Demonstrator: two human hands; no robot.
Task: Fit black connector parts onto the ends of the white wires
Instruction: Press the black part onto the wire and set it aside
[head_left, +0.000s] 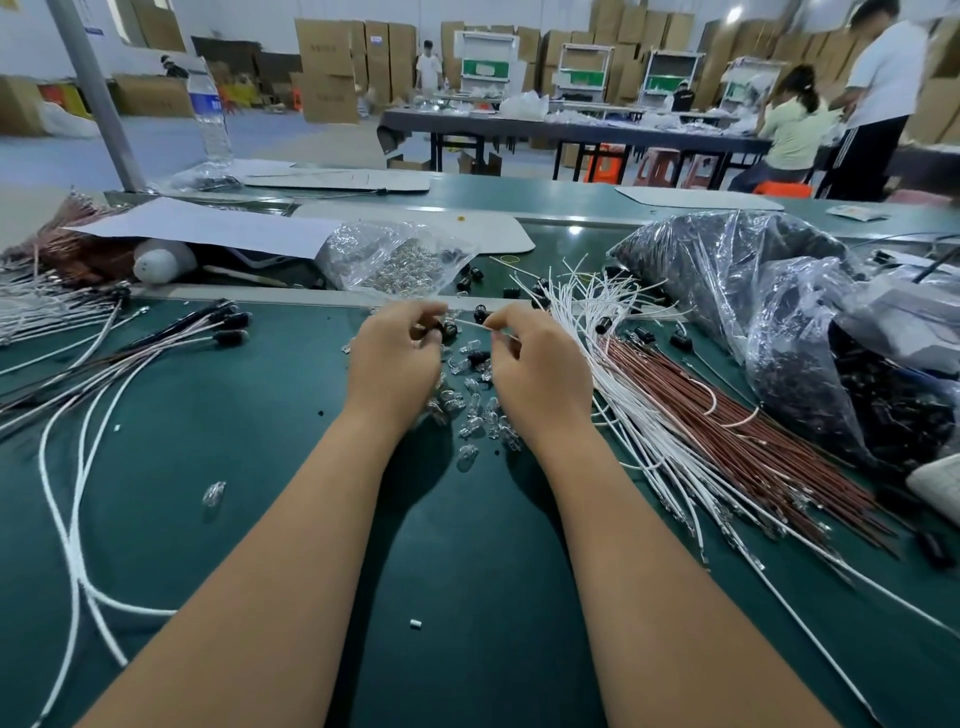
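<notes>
**Connector meets wire end, mid-bench**

Both hands raised just above green bench (260, 467), close together near far edge of work area. Left hand (395, 358) curled, fingertips pinching black connector (445, 328). Right hand (537, 358) curled, thumb and forefinger pinching white wire (470, 324) near its tip; tip pointed left, touching or just beside connector mouth. Cannot tell whether tip is seated inside.

Loose clear bulbs (480, 415) scattered on bench below and between hands, one more black connector part lying among them. Bundle of white wires (587, 312) fanned out just right of right hand, brown wires (727, 431) lying beside it, further right. Large clear bags of black parts (727, 270) at right. Smaller bag of clear bulbs (395, 260) beyond hands. Finished leads (171, 338) with black ends lying at left, long white tails trailing toward near edge.
</notes>
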